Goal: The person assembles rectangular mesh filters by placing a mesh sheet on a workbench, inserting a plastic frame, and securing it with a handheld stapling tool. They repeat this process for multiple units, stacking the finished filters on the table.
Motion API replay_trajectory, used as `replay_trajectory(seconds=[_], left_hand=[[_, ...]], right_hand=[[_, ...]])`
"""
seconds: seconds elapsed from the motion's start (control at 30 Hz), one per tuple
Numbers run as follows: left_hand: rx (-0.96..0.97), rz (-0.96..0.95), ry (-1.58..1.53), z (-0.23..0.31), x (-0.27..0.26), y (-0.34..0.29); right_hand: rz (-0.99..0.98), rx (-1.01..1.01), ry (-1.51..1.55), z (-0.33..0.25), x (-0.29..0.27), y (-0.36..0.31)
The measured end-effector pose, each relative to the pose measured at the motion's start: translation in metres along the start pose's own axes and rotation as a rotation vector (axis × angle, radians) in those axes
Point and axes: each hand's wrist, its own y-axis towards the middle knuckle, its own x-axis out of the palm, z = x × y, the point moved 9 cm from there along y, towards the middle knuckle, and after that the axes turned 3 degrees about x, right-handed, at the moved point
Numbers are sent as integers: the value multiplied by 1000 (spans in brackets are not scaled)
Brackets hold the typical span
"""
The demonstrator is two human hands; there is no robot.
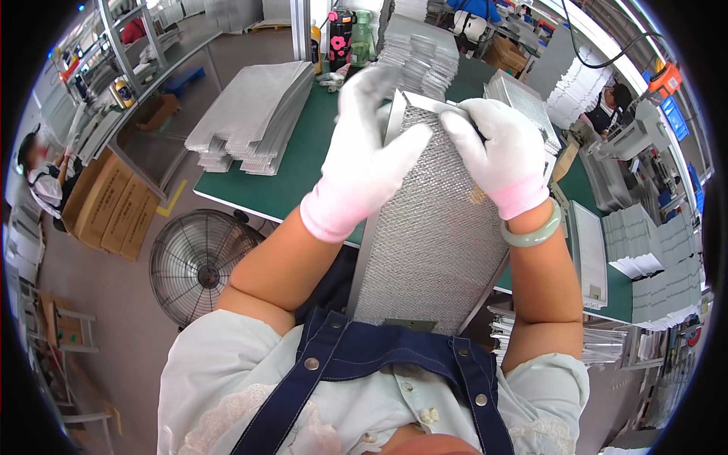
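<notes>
A long metal mesh filter panel [432,235] with a silvery frame leans in front of my body, its lower end at my apron. My left hand [368,144], in a white glove with a pink cuff, straddles the upper left corner of the frame. Its thumb lies over the mesh, while the fingers, smeared by motion, curve around outside the corner. At the top edge, my right hand [500,148] is closed on the frame, thumb toward the mesh; its fingertips are partly hidden.
Stacked mesh sheets [254,106] lie on the green table [292,167], with more mesh stacks [417,53] behind. A black flowered bottle [340,38] and a green bottle [363,38] stand at the back. A floor fan [205,262] is left; framed panels [588,250] lie right.
</notes>
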Motion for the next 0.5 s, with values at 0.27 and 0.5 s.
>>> replay_trajectory(seconds=[0.27,0.5], left_hand=[[625,-15,494,99,37,19],[830,-802,827,78,133,27]], right_hand=[[247,216,339,20,-71,-3],[477,416,514,73,-47,-120]])
